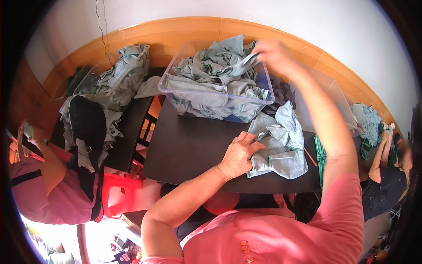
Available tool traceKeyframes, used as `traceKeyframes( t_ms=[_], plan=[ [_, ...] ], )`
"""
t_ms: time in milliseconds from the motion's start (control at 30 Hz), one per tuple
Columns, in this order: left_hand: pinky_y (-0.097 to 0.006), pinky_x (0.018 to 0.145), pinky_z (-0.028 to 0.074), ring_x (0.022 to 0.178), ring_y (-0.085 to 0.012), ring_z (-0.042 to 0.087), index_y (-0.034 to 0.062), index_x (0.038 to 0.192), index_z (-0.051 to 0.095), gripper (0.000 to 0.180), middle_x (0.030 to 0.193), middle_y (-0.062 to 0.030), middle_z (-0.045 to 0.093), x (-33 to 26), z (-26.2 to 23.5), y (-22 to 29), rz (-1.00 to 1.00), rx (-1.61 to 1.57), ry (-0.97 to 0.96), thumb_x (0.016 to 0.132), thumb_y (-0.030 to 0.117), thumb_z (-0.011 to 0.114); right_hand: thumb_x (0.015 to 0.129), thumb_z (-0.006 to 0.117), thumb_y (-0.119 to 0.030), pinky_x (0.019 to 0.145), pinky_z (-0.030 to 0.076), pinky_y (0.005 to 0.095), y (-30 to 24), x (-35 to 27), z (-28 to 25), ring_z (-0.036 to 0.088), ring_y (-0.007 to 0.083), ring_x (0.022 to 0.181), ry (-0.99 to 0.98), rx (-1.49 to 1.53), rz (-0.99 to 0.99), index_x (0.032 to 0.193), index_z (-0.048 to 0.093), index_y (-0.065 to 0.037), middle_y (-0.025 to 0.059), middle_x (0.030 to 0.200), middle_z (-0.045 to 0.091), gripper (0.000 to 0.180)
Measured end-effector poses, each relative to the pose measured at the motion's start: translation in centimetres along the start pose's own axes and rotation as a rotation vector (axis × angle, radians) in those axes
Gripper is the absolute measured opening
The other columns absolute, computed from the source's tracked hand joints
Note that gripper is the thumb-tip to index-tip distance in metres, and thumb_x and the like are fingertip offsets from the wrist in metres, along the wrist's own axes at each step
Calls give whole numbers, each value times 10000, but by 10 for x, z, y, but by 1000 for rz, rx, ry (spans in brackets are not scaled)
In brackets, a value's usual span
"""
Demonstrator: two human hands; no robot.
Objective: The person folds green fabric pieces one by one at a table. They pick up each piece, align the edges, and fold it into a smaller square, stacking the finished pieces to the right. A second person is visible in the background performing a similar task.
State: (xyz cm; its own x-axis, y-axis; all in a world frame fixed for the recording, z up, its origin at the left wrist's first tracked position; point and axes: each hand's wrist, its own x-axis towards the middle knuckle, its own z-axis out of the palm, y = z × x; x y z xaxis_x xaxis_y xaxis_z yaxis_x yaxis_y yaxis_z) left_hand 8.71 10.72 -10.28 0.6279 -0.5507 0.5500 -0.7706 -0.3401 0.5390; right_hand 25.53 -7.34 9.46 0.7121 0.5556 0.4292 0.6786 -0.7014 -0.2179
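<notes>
My left hand [239, 152] rests with spread fingers on a small heap of grey-green cloths [281, 147] lying on the dark table [189, 145]. My right hand [273, 53] reaches up over a clear plastic bin [215, 94] at the table's far side and pinches one grey-green cloth [246, 64] from the pile that fills the bin. Both sleeves are pink.
A second clear bin [118, 75] heaped with the same cloths stands at the left on another dark table. A person in pink [48, 189] sits at the left, another person in black [384, 176] at the right. Green-edged cloths [320, 154] lie at the table's right edge. A red stool [121, 187] stands below.
</notes>
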Motion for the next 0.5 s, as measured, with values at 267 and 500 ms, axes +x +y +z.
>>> traceKeyframes(
  t_ms=[267, 500],
  plan=[
    [-437, 878, 460, 1022, -343, 520, 110, 1055, 668, 439, 1156, -149, 562, 1, -2, 11, 27, 55, -8, 638, 223, 751, 764, 603, -79, 836, 468, 315, -10, -65, -133, 612, 184, 896, 277, 64, 215, 938, 665, 17, 36, 928, 660, 209],
    [-435, 878, 458, 1017, -344, 521, 109, 1060, 669, 453, 1151, -155, 562, 1, -3, 7, 42, 70, -24, 637, 248, 750, 743, 653, -85, 806, 485, 328, -45, -26, 24, 608, 224, 881, -163, -13, -17, 975, 691, -85, 70, 932, 635, 234]
  ],
)
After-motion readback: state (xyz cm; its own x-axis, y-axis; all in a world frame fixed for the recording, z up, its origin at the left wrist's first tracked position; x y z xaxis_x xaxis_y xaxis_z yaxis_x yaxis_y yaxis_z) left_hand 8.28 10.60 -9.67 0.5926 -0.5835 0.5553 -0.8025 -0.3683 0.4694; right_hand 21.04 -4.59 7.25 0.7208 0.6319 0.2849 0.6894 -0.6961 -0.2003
